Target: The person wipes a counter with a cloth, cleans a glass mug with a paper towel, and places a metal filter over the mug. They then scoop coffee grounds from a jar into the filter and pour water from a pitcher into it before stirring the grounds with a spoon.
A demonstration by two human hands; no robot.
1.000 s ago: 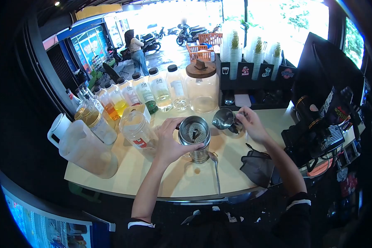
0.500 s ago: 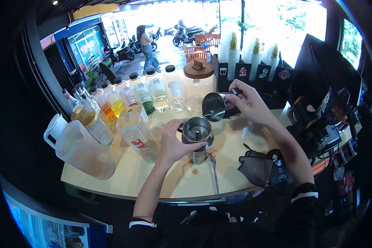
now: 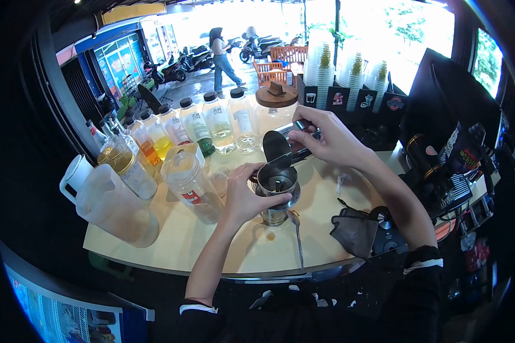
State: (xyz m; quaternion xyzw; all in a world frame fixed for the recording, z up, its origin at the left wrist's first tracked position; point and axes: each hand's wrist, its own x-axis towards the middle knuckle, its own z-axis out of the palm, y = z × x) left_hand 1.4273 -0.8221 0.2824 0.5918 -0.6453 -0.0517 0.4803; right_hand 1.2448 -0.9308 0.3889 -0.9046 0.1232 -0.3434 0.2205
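My left hand is wrapped round a metal coffee drip filter, thumb and fingers on its sides. The filter sits on top of a small glass on the table, and a short upright post shows inside it. My right hand grips the handle of a metal pitcher. That pitcher is tilted steeply to the left, its lip right over the filter's opening. Beside the glass lies a metal spoon, its bowl close to the glass's base.
On the table's left stand a clear plastic jar, a white-handled pitcher and a row of bottles. A wooden-lidded jar stands behind. At right are a dark cloth pouch and stacked cups. A person walks outside.
My right hand has brought the pitcher left and tipped it further, over the filter. My left hand stays on the filter. The person outside has moved to the right.
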